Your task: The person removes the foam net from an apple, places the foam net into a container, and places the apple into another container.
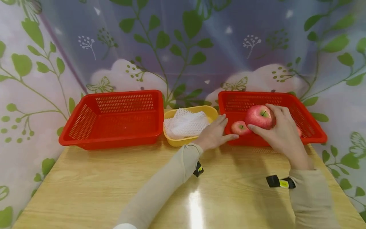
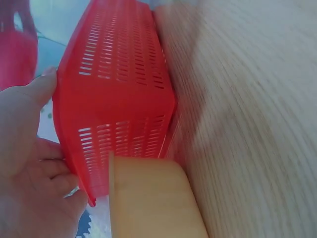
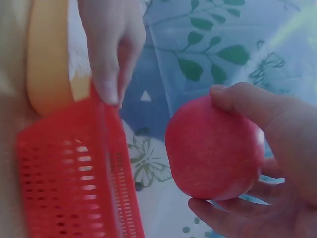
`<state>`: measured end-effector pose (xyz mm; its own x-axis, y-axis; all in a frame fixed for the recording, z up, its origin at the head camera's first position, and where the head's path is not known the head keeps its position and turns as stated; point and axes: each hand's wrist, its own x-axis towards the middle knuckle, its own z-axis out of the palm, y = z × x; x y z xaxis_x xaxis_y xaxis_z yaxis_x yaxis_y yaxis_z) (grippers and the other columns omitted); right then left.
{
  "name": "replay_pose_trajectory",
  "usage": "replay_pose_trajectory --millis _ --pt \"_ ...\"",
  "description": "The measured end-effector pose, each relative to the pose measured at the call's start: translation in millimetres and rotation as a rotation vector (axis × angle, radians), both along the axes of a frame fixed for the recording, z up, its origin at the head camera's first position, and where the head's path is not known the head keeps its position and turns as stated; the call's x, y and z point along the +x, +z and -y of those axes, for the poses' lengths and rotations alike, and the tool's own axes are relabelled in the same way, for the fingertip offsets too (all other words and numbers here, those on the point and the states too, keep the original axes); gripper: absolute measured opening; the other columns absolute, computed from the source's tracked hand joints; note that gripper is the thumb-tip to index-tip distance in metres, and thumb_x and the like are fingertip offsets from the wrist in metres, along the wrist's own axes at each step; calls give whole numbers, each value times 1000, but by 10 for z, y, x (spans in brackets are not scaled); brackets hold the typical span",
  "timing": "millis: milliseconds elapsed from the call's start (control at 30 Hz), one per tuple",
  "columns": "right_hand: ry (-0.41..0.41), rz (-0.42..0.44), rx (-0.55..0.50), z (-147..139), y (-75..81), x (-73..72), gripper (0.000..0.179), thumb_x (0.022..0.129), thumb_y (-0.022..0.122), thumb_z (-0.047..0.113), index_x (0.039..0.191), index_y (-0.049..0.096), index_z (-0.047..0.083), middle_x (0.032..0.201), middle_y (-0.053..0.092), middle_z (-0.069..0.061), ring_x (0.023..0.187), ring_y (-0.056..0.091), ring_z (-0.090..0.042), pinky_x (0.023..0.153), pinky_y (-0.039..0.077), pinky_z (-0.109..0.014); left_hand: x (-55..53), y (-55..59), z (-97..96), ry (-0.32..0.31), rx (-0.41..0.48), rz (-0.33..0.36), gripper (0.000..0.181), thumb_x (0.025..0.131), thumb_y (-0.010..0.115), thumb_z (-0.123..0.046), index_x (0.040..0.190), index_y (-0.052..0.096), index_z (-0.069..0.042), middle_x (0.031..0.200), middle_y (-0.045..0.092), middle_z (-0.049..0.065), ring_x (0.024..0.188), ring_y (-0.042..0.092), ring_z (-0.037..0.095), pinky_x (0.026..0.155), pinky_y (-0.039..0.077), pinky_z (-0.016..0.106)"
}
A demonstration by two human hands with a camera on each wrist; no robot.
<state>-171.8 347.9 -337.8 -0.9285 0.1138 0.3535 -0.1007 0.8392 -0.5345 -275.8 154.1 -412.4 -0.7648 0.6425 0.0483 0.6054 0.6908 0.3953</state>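
Observation:
On the right, a red plastic basket [image 1: 311,130] holds a smaller apple [image 1: 239,128] near its front left corner. My left hand [image 1: 212,134] grips the rim at that corner. Thumb and fingers straddle the basket wall [image 2: 116,94] in the left wrist view. A large red apple [image 1: 259,117] is held in my right hand [image 1: 283,135] above the basket's front rim. Thumb and fingers curl around the apple's sides, as the right wrist view shows of the apple [image 3: 213,148]. Another bit of fruit [image 1: 299,131] shows behind the right hand, mostly hidden.
A yellow tub [image 1: 174,142] with white foam netting [image 1: 187,123] stands between the two baskets, beside my left wrist. Further left is a second red basket [image 1: 114,125] with a bare bottom. All rest on a wooden table [image 1: 114,178] before a leaf-patterned curtain [image 1: 171,47].

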Motion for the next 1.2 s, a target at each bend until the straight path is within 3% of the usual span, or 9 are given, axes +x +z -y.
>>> replay_pose_trajectory --millis 100,233,400,533,700,833,933,1200 --pt "27 66 29 -89 61 -345 89 84 80 41 148 39 -4 144 39 -31 123 43 -51 98 41 -69 29 29 -26 -9 -32 -11 92 94 50 -69 158 30 -6 169 18 6 156 19 19 123 25 30" --pt "69 153 81 -187 -18 -745 87 85 78 41 144 41 -11 143 42 -34 127 40 -53 106 34 -70 102 22 -86 -15 -66 -22 91 95 49 -69 158 31 -6 169 19 6 155 21 19 123 25 29" --pt "81 268 160 -283 -251 -1020 83 84 78 43 134 48 -16 127 56 -36 115 51 -53 99 42 -67 216 -27 -138 -19 -149 -98 89 96 45 -69 158 32 -8 168 21 4 155 21 17 123 23 26" --pt "56 331 202 -357 -372 -1062 79 83 79 42 127 52 -17 109 62 -32 103 56 -51 89 46 -64 303 -44 -171 -35 -213 -151 87 97 39 -70 159 31 -9 168 21 4 155 21 16 123 21 25" --pt "89 374 224 -331 -387 -1138 54 83 78 40 100 61 -7 85 62 -17 80 57 -37 75 49 -53 337 -20 -178 -24 -232 -180 88 96 36 -72 159 31 -10 169 20 3 155 20 15 124 20 25" --pt "134 427 269 -288 -385 -1214 43 82 80 36 88 61 -1 81 62 -13 75 56 -32 73 50 -48 310 2 -178 -24 -239 -204 88 96 35 -72 159 31 -10 168 22 4 155 20 15 124 21 26" --pt "151 479 316 -278 -430 -1230 42 83 79 36 90 62 -3 84 63 -16 78 58 -33 75 51 -49 296 5 -191 -29 -246 -204 88 97 35 -72 159 30 -10 168 22 4 155 21 16 124 21 26" --pt "172 459 359 -342 -637 -1164 46 83 78 40 89 62 -3 80 61 -13 75 58 -31 74 51 -47 320 -59 -239 -46 -253 -208 90 96 34 -73 159 31 -10 168 23 4 154 23 16 123 22 25"
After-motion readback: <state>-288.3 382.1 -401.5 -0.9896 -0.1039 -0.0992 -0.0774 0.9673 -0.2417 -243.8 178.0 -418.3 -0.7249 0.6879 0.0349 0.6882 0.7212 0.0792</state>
